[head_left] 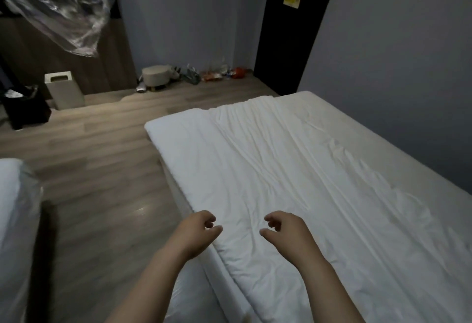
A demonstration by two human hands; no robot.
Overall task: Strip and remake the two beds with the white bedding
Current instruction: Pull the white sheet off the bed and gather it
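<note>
Left grip (198,233) and right grip (287,232) reach forward, both loosely curled.

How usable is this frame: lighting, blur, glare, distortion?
Head view: dim, bluish light; the plastic sheet at top left is blurred and glinting; wide-angle lens bows the dark door and bed edge; a faint sheen on the floor; left hand and right hand fairly sharp.

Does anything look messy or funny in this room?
Yes. The white sheet is wrinkled and leaves the mattress bare on the right. Litter lies on the floor against the far wall.
</note>
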